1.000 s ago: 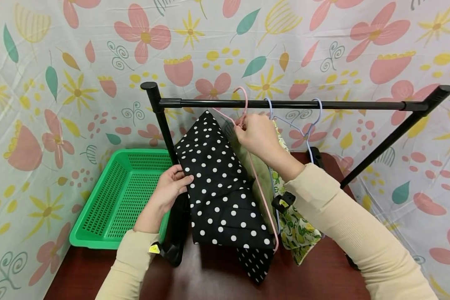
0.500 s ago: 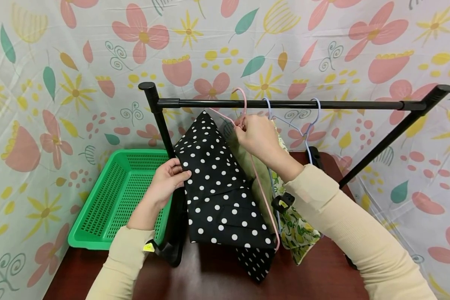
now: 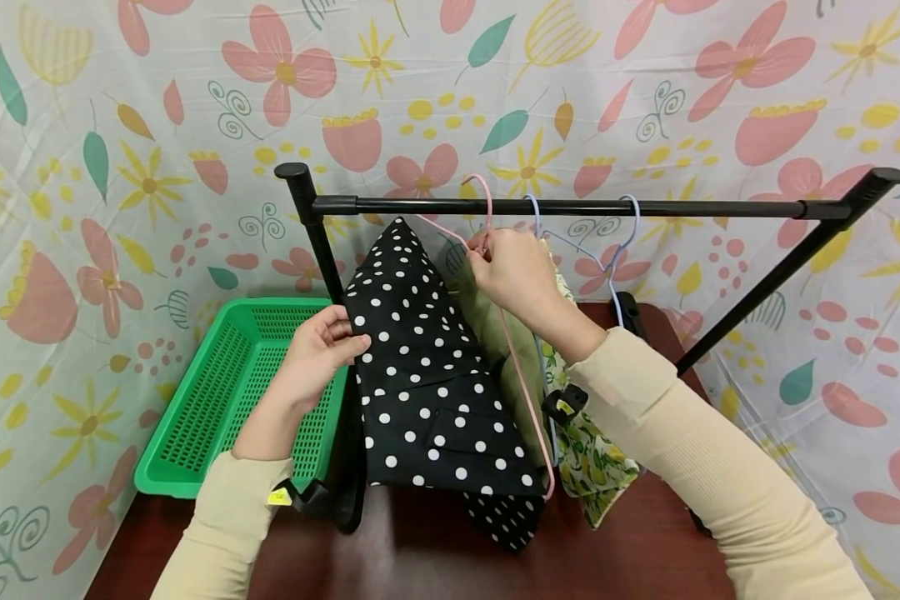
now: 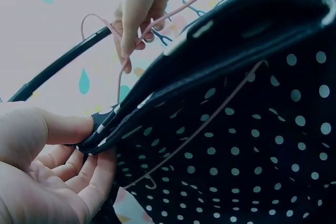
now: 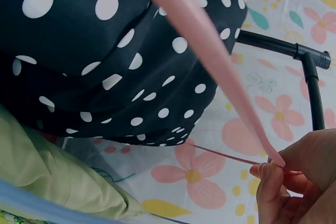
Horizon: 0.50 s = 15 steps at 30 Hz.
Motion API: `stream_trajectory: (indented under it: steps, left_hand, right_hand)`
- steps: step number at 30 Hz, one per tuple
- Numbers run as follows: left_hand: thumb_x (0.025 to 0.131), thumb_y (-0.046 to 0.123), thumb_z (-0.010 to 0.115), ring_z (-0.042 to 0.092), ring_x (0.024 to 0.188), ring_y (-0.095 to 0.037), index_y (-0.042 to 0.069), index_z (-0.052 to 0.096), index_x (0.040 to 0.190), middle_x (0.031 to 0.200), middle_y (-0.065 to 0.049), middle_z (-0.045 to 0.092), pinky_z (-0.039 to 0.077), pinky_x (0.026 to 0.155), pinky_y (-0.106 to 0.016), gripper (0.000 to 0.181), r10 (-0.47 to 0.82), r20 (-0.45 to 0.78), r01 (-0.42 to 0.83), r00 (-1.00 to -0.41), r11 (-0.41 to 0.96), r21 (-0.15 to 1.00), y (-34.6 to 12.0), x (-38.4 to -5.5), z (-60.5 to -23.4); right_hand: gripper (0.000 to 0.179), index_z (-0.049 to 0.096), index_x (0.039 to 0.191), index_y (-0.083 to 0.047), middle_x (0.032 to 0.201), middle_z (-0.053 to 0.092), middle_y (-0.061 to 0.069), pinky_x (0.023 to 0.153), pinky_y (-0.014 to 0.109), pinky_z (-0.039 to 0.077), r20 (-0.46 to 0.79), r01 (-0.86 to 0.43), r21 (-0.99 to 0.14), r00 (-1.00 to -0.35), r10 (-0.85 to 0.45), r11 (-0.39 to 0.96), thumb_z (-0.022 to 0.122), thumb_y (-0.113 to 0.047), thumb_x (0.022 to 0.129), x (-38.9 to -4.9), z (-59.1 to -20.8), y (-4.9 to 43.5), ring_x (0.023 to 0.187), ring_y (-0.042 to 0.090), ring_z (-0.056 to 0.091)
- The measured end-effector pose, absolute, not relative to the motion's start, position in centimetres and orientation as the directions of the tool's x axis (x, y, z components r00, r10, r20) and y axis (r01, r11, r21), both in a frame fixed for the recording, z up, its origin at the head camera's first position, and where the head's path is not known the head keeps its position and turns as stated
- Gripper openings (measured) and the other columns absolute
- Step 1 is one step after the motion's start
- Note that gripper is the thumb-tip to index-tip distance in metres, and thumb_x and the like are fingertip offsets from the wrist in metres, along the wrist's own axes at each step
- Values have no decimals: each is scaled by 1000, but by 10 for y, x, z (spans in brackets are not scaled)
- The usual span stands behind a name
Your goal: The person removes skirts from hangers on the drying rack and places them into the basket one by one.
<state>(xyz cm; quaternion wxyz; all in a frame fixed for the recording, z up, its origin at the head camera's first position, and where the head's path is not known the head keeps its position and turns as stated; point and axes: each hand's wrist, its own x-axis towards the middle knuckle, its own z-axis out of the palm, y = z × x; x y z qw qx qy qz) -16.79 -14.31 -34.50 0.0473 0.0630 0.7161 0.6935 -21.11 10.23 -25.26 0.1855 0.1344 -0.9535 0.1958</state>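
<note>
Left hand (image 3: 311,354): pinches the edge of polka-dot cloth (image 3: 427,375).
Right hand (image 3: 513,268): pinches pink hanger (image 5: 207,51) below its hook.
Green basket (image 3: 167,486): near left grip.

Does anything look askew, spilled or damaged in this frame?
Only the dotted cloth looks askew: one corner dangles lower than the rest, so it seems uneven on the pink hanger. That may be mid-adjustment, as the left hand pinches its side. I see no spill or damage.

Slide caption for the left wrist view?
Left fingers pinch the spotted cloth by its edge; right fingers hold the pink hanger.
</note>
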Motion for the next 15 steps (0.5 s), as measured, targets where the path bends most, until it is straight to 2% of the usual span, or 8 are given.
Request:
stream_trajectory:
  steps: [6, 9, 13, 15]
  left_hand:
    - [86, -1, 60, 61, 73, -7, -1, 51, 109, 84, 6, 63, 50, 66, -22, 25, 167, 68, 82, -984, 79, 993, -151, -161, -334]
    - [85, -1, 60, 61, 75, -8, -2, 51, 108, 84, 6, 64, 51, 68, -22, 24, 170, 92, 108, -981, 90, 990, -155, -159, -329]
    - [85, -2, 60, 61, 76, -8, 0, 52, 104, 83, 7, 64, 50, 70, -21, 21, 161, 114, 131, -980, 96, 987, -161, -156, -325]
    - [85, -2, 61, 61, 76, -9, 2, 54, 102, 83, 8, 65, 50, 70, -20, 19, 153, 130, 146, -980, 98, 984, -163, -154, -324]
  right_hand:
    - [33, 52, 56, -12, 61, 61, 6, 40, 28, 26, 406, -329, -307, -894, -189, 893, 55, -19, 88, -211, -251, 100, 47, 19, 41]
    - [36, 48, 53, -13, 55, 55, 4, 39, 26, 23, 406, -334, -304, -893, -196, 892, 55, -18, 88, -211, -250, 99, 45, 16, 36]
    - [34, 54, 56, -11, 52, 53, 4, 39, 26, 22, 401, -331, -301, -895, -196, 894, 54, -18, 89, -211, -248, 100, 45, 16, 35]
    - [34, 57, 56, -11, 57, 59, 5, 40, 26, 23, 394, -318, -306, -900, -185, 897, 54, -19, 89, -210, -246, 100, 46, 17, 38]
